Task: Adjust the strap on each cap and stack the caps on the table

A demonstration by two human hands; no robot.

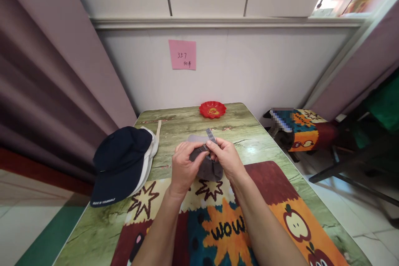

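Both hands are on a grey cap (209, 171) above the table. My left hand (183, 165) pinches the cap's band from the left, thumb and fingertips pressed together. From the right, my right hand (228, 157) grips the dark grey strap (211, 134), whose free end sticks up past the thumb. The two thumbs almost meet over the strap, and the fingers hide the fastening. To the left, a navy cap (121, 153) tops a stack, with white cap brims (149, 164) showing beneath it.
A red scalloped dish (212, 109) stands at the table's far edge. Beneath my forearms lies a colourful mat (224, 228) on the green wood-patterned table (174, 124). A pink note (182, 55) is on the wall. To the right stands a stool (307, 133) with a patterned cover.
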